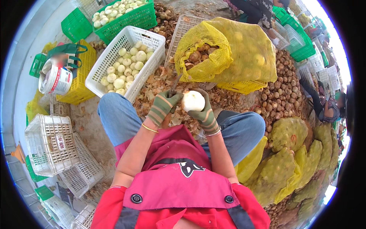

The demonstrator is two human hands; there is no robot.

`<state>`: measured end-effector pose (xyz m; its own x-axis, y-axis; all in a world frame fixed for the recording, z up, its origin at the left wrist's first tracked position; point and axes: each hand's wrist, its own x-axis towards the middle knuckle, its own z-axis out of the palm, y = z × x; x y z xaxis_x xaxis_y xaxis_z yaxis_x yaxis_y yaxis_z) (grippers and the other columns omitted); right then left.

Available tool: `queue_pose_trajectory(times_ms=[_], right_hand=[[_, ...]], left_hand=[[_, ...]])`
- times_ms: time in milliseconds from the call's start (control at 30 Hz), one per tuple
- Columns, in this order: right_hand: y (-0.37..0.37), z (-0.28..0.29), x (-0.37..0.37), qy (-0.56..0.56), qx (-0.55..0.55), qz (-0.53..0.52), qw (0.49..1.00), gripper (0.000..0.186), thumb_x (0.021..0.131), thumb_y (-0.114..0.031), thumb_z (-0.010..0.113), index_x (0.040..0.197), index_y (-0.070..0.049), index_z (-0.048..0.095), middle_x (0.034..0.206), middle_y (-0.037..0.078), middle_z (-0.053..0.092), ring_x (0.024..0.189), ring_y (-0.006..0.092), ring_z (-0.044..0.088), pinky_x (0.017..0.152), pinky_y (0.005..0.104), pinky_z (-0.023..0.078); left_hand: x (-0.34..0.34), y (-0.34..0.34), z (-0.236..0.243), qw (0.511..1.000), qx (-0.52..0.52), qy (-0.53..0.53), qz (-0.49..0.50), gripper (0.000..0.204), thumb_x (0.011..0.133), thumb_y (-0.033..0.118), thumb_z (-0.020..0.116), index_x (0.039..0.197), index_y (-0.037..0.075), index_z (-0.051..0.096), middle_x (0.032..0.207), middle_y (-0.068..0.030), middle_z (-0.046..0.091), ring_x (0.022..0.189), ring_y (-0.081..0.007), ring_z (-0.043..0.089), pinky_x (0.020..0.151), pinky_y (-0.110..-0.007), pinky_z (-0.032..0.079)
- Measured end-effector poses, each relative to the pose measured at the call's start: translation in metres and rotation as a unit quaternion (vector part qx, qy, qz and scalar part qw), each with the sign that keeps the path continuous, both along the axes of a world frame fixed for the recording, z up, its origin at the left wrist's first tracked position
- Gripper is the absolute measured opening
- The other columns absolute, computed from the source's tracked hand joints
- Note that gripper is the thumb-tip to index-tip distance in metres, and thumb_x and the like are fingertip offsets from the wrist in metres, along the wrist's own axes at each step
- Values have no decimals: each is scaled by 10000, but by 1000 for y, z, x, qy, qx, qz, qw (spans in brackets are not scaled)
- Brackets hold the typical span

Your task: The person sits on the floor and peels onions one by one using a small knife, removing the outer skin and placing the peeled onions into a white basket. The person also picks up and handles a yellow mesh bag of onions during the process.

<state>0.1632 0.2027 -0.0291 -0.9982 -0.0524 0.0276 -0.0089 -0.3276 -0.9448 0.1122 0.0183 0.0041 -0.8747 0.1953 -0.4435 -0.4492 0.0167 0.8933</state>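
Note:
A peeled white onion [193, 101] with a brownish patch on its left side rests in my right hand [206, 116], whose gloved fingers curl round it from below and the right. Just left of it, my left hand [166, 105], in a green and tan striped glove, is closed round a knife [175, 83]. The thin dark blade points up and away, and the handle is mostly hidden in my fist. Both hands are over my lap, close together. Beyond them stands a yellow mesh sack [244, 49], its mouth open toward me, with unpeeled brown onions [198, 55] inside.
At the left is a white crate [93, 82] of peeled onions [127, 66]; behind it, a green crate [127, 19] holds more. Loose skins [152, 86] cover the floor. A brown onion heap [280, 97] and full sacks [274, 171] lie right. Other people [328, 108] sit farther off.

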Motion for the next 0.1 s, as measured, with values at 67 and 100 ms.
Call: queue_pose_trajectory(times_ms=[67, 100], right_hand=[[3, -15, -1, -63, -146, 51, 986, 909, 657, -196, 807, 1432, -58, 354, 1312, 139, 537, 1187, 276, 570, 1007, 403, 492], [5, -36, -2, -60, -278, 77, 956, 919, 701, -283, 826, 1446, -60, 336, 1351, 137, 521, 1223, 296, 554, 1077, 418, 433]], left_hand=[[-2, -1, -4, 997, -25, 76, 1, 229, 870, 255, 748, 902, 41, 674, 621, 24, 542, 494, -76, 454, 437, -249, 350], [-3, 3, -4, 997, -24, 76, -6, 229, 870, 255, 748, 902, 41, 674, 621, 24, 542, 494, -76, 454, 437, -249, 350]])
